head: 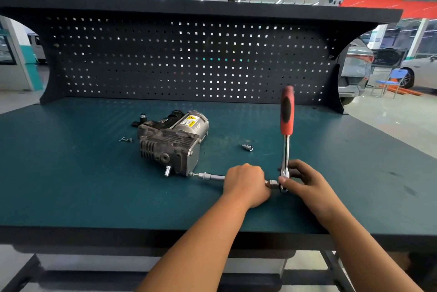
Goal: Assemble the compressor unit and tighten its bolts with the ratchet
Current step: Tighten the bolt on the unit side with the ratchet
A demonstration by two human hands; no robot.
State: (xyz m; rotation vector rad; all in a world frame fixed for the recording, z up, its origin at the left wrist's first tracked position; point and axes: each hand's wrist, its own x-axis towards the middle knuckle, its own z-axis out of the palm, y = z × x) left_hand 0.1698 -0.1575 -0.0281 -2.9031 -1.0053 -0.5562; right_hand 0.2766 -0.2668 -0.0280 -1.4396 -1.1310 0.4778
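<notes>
The grey metal compressor unit (171, 144) lies on the teal bench top (94, 185), left of centre. A chrome extension bar (209, 176) runs from a bolt at its lower right corner toward me. My left hand (246, 184) is wrapped around the middle of that bar. The ratchet (286, 126), with its red and black handle pointing up, sits on the bar's right end. My right hand (300, 179) grips the ratchet head.
Two loose bolts (125, 139) lie left of the compressor. A spare socket (247, 147) lies to its right, and a small black part (143, 117) behind it. A dark pegboard (189, 60) closes the back of the bench.
</notes>
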